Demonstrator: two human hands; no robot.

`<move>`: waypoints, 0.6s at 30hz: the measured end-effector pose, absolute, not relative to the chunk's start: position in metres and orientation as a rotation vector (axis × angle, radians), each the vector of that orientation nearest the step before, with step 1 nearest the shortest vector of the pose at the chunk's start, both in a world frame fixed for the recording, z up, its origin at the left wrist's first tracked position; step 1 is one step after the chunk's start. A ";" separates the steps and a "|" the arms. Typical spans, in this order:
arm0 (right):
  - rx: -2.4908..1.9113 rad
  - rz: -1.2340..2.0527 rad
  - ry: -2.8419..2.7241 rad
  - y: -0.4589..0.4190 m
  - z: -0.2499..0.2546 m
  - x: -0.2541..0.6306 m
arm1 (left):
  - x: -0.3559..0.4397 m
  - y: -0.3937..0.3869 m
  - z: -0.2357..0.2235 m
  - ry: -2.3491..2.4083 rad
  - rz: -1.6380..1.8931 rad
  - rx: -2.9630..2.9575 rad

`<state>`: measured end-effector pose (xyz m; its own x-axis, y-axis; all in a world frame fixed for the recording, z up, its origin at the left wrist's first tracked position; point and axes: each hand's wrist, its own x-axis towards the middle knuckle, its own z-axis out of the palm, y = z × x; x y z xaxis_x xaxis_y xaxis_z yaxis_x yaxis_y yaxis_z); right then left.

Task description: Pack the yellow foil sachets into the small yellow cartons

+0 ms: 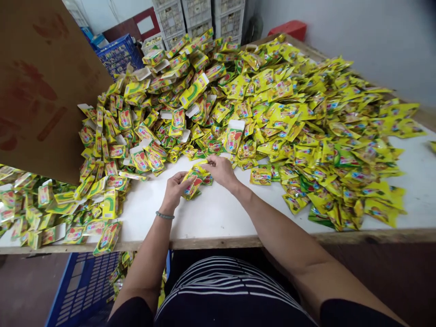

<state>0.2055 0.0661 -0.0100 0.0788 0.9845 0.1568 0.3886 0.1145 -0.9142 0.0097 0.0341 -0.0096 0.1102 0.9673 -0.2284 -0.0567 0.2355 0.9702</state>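
Observation:
My left hand (174, 190) is closed around a small yellow-green carton (191, 187) with red fruit printed on it, held just above the white table (221, 213). At the carton's upper end, my right hand (220, 170) pinches a yellow packet (201, 166). Whether that packet is partly inside the carton I cannot tell. Another green-yellow packet (207, 180) shows beneath the hands. Just beyond them stands a carton with a raised white flap (234, 136). A large heap of yellow packets (299, 118) spreads to the right, and many cartons (150, 122) are piled to the left.
A big brown cardboard box (47, 91) stands at the left among the cartons. Below the table's front edge (218, 240) is a blue crate (85, 286) with packets in it. Behind the table are another blue crate (119, 54), stacked white crates (199, 16) and a red object (289, 30).

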 end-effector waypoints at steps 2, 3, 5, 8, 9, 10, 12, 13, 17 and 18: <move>-1.422 0.831 -1.523 0.065 -0.012 0.204 | 0.008 0.034 -0.008 1.178 0.987 1.006; -1.419 0.842 -1.550 0.065 -0.013 0.204 | 0.006 0.034 -0.007 1.176 0.976 0.999; -1.402 0.875 -1.593 0.064 -0.016 0.203 | 0.004 0.034 -0.007 1.175 0.943 0.994; -1.356 0.948 -1.592 0.061 -0.019 0.197 | 0.003 0.034 -0.007 1.163 0.881 0.979; -1.351 0.969 -1.566 0.061 -0.019 0.196 | 0.003 0.034 -0.007 1.159 0.874 0.965; -1.350 0.985 -1.543 0.060 -0.019 0.194 | 0.003 0.034 -0.007 1.156 0.877 0.949; -1.333 1.006 -1.541 0.061 -0.017 0.194 | 0.003 0.035 -0.006 1.152 0.896 0.918; -1.321 1.003 -1.558 0.062 -0.016 0.195 | 0.003 0.036 -0.006 1.151 0.905 0.903; -1.472 0.821 -1.654 0.065 -0.017 0.203 | -0.002 0.040 -0.005 1.179 0.972 0.835; -1.553 0.759 -1.711 0.065 -0.018 0.205 | -0.004 0.040 -0.005 1.197 0.997 0.823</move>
<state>0.2048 0.0648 -0.0179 -0.0413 0.9933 0.1076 0.5869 0.1113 -0.8020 -0.0036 0.0404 -0.0048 0.0695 0.9333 -0.3524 -0.1775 0.3592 0.9162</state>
